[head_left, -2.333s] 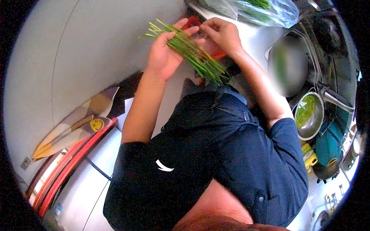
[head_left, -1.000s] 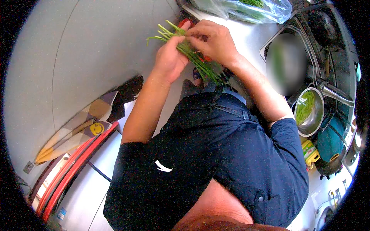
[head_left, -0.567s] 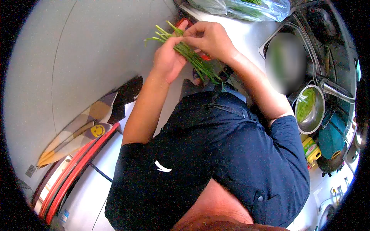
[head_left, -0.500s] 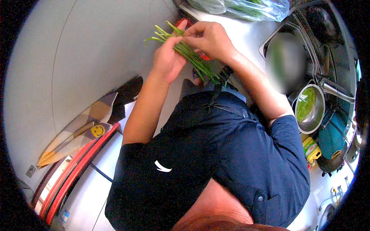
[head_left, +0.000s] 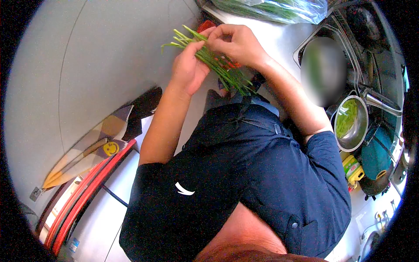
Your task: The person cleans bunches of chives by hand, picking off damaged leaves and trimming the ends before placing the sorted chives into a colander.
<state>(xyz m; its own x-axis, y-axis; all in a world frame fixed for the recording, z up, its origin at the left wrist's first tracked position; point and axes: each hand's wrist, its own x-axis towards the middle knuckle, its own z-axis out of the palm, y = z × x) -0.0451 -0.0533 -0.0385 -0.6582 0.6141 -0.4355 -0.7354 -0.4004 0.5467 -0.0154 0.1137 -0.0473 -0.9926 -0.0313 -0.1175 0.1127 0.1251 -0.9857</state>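
Basically, L hand point(head_left: 188, 70) and R hand point(head_left: 238, 43) meet nr 12 o'clock, up beyond the waist. L forearm runs up toward 1 o'clock, palm turned up, thumb laid across the stalks point(head_left: 216, 64); L fingers clamped round the bundle, a few fingertips showing on the far side. R arm bent at the elbow, forearm angled up toward 10–11 o'clock, wrist bent, back of hand mostly to cam. R thumb + index tips drawn together at the bundle, just beside L thumb, other R fingers curled in; can't tell if a stalk is pinched b/w them.

Stalks: thin, long, loose bunch lying approx 10 to 4 o'clock across L palm. Pale yellow-green ends stick out past L hand at 10, slightly fanned, one thin bit drooping at the far end. Darker green toward 4, ends spread, hanging above the trousers point(head_left: 214, 126). Middle partly hidden by both hands.

Red thing point(head_left: 206, 25) behind hands, mostly covered, can't make out what. Clear bag point(head_left: 283, 12) w/ more greens at 1 o'clock, on the pale surface point(head_left: 277, 41). Pan point(head_left: 352, 139) at 3 o'clock holds lt green pcs point(head_left: 346, 118). Blurred patch at 2, details n/a.
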